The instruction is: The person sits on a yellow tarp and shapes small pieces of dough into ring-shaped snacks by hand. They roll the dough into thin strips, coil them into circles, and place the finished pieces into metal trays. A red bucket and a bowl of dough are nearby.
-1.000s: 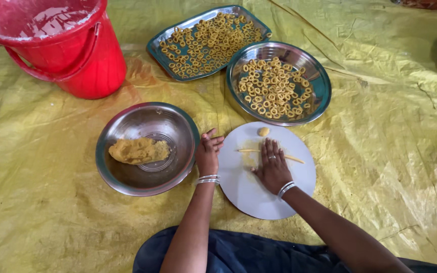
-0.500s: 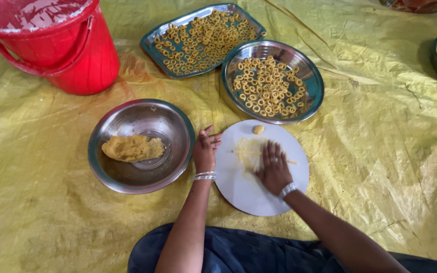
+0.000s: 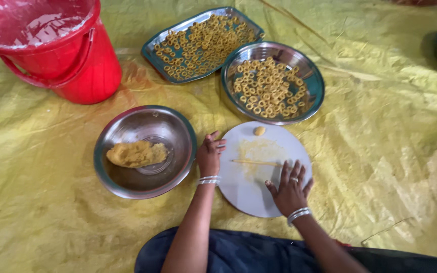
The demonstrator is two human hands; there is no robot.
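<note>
Rolling stage: your right hand (image 3: 290, 187), fingers spread flat, rests just below the thin dough strand (image 3: 255, 163) at the centre of the white board (image 3: 244, 194); your left hand (image 3: 210, 154), loosely curled, steadies its left rim. Next, probably, pinch up the strand gently.

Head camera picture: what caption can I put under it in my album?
Right hand flat on a white round board by a thin dough strip, left hand at its edge, beside a steel bowl of dough.
</note>
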